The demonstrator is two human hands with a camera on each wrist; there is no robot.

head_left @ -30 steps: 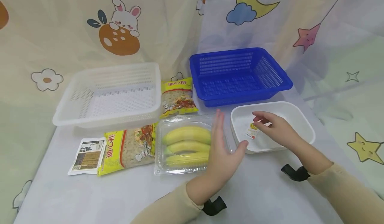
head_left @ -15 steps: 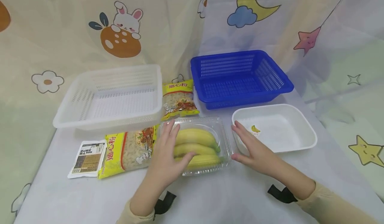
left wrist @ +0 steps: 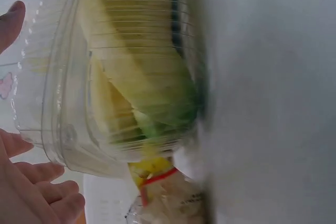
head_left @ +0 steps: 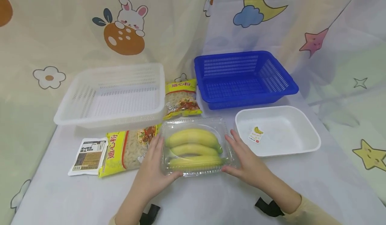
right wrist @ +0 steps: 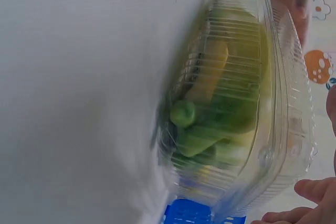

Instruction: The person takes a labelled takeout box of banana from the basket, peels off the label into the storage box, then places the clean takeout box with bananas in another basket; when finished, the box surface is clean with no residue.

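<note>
A clear plastic clamshell box (head_left: 181,124) holding several bananas (head_left: 193,138) sits on the table between the two hands. The left hand (head_left: 152,173) lies along its left side, fingers extended and thumb toward the front corner. On the opposite side, the right hand (head_left: 248,166) has its spread fingers right at the box's edge. In the left wrist view, the left hand's fingers (left wrist: 44,171) overlap a corner of the clear rim. Through the box wall in the right wrist view, the bananas' green ends (right wrist: 194,135) show. Right of the box, a white tray (head_left: 289,126) contains a small card with a banana picture (head_left: 256,135).
A white slotted basket (head_left: 108,118) stands back left and a blue one (head_left: 247,101) back right. One yellow pasta bag (head_left: 182,99) lies between them. Another pasta bag (head_left: 132,151) and a white pouch (head_left: 88,156) lie left of the left hand. Patterned cloth hangs behind.
The right hand has left the card in the white tray and moved left to the box's right side. The left hand has swung left across the box to its left side.
</note>
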